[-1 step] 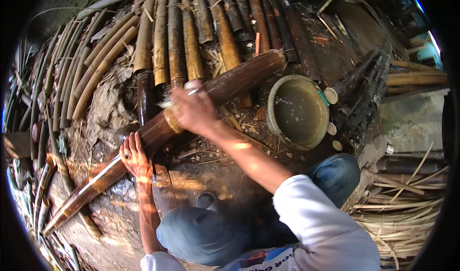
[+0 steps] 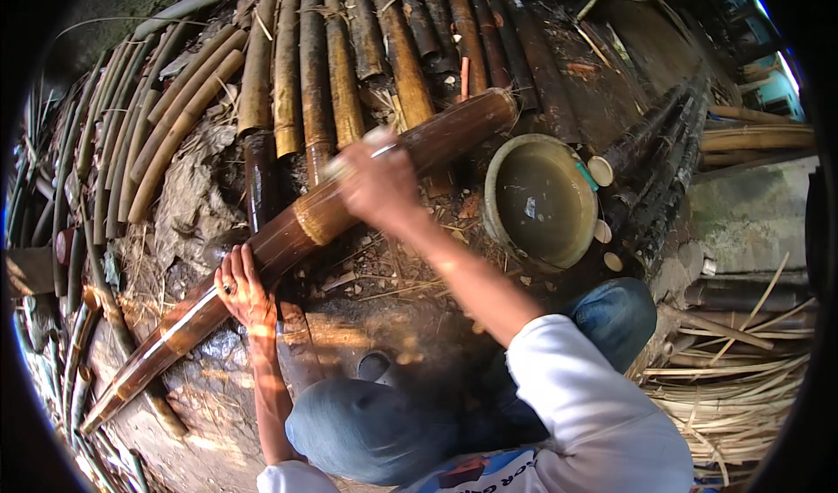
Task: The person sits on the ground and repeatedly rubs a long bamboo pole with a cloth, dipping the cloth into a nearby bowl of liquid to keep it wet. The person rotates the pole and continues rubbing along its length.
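Note:
A thick, wet, dark brown bamboo pole (image 2: pixel 279 247) lies slantwise before me, from lower left to upper right. My left hand (image 2: pixel 245 291) holds it left of the middle, fingers laid over the top of the pole and a ring on one finger. Further up the pole, just past a pale node ring, my right hand (image 2: pixel 381 183) is blurred by motion and closed over a whitish pad-like thing (image 2: pixel 379 138) pressed on the bamboo. Its exact kind is too smeared to tell.
A round basin (image 2: pixel 491 205) of murky water stands right of the pole, a small turquoise thing on its rim. Several bamboo poles (image 2: pixel 288 83) lie side by side beyond. Dark poles (image 2: pixel 650 170) are stacked at right, above thin bamboo strips (image 2: pixel 724 406). My knees are close below.
My right hand has slid up and to the right along the pole with the whitish pad, uncovering the node ring. My left hand keeps its place.

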`<state>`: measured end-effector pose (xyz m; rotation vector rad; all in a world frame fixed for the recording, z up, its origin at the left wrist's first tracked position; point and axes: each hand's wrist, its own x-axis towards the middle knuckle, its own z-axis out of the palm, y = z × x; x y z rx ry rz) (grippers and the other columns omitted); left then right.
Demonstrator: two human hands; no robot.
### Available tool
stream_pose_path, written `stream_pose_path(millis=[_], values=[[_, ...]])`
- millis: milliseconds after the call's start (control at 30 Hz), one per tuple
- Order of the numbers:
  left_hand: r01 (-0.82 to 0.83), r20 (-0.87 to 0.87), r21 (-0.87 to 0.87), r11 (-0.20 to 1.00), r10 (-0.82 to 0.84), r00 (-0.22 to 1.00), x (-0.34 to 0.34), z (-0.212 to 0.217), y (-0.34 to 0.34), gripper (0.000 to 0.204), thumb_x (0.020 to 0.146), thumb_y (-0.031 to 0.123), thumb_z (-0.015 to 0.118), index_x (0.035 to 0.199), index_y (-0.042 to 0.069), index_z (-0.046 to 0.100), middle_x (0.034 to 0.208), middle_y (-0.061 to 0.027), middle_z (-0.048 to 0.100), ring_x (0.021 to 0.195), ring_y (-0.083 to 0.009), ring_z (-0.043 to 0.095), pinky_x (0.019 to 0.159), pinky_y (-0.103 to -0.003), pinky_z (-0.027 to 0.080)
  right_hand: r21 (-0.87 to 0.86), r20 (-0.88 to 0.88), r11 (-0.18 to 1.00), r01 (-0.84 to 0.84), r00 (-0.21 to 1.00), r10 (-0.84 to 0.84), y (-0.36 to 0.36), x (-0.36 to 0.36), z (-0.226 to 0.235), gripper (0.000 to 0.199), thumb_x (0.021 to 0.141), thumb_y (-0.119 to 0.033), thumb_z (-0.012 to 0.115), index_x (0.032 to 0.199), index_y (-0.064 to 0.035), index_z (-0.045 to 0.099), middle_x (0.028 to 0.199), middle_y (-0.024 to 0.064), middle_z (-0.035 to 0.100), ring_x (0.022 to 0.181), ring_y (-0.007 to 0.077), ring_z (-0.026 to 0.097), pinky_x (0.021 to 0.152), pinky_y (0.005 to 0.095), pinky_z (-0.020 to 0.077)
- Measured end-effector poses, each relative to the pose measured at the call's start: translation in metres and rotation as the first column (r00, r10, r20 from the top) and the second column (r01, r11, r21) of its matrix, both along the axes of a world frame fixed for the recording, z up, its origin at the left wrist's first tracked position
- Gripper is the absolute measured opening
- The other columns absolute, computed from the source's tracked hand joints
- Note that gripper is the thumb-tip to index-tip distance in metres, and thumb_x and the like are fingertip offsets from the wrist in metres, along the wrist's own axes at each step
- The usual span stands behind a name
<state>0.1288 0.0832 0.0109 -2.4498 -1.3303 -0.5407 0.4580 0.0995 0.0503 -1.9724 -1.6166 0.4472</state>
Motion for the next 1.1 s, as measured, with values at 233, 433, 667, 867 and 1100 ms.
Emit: stream_pose_path(millis=[233,433,667,867,1100], values=[[-0.070,0.031,-0.034,0.997,0.071,0.997,0.009,-0.008,0.000,0.094,0.072,0.041,0.085,0.152,0.010,0.044,0.147,-0.0090,0.052,0.137,-0.0314,0.046,0.119,-0.053,0.030,0.195,0.513,0.905,0.379,0.747,-0.423,0.032,0.219,-0.017,0.045,0.105,-0.032,0.043,0.109,0.0031,0.072,0.101,0.0230,0.071,0.098,0.0352,0.070,0.087,0.0488,0.0567],[-0.119,0.027,-0.060,0.991,0.121,0.992,0.013,-0.008,-0.007,0.088,0.078,0.039,0.079,0.152,0.008,0.044,0.149,-0.0107,0.050,0.140,-0.0322,0.044,0.121,-0.053,0.028,-0.133,-0.080,0.983,-0.127,0.990,0.117,0.019,-0.008,-0.030,0.052,0.097,-0.037,0.055,0.125,0.0056,0.062,0.128,0.0306,0.061,0.129,0.0422,0.055,0.110,0.0546,0.0464],[-0.107,-0.042,-0.099,0.989,0.103,0.994,0.002,-0.017,-0.037,0.081,0.086,0.021,0.069,0.157,0.004,0.034,0.161,-0.0144,0.037,0.150,-0.0333,0.032,0.126,-0.054,0.019,-0.071,0.133,0.979,0.191,0.975,-0.180,-0.006,0.080,-0.016,0.050,0.094,-0.035,0.064,0.135,-0.0081,0.060,0.108,0.0208,0.066,0.092,0.0301,0.064,0.080,0.0455,0.0559],[-0.121,0.004,0.019,0.992,0.121,0.993,0.008,-0.034,-0.034,0.083,0.083,0.015,0.073,0.156,0.004,0.035,0.159,-0.0154,0.038,0.149,-0.0357,0.032,0.124,-0.057,0.021,-0.263,0.176,0.895,0.359,0.930,-0.322,0.010,0.161,0.008,0.047,0.099,-0.039,0.055,0.115,0.0028,0.067,0.089,0.0198,0.068,0.097,0.0297,0.066,0.087,0.0495,0.0544],[-0.378,-0.299,-0.375,0.846,0.275,0.914,0.022,0.025,-0.016,0.105,0.067,0.043,0.087,0.158,0.022,0.038,0.154,-0.0160,0.044,0.144,-0.0374,0.039,0.120,-0.057,0.024,0.281,0.254,0.921,-0.270,0.946,0.200,-0.008,-0.036,-0.035,0.052,0.092,-0.049,0.062,0.113,-0.0018,0.069,0.118,0.0183,0.069,0.124,0.0317,0.060,0.123,0.0566,0.0282]])
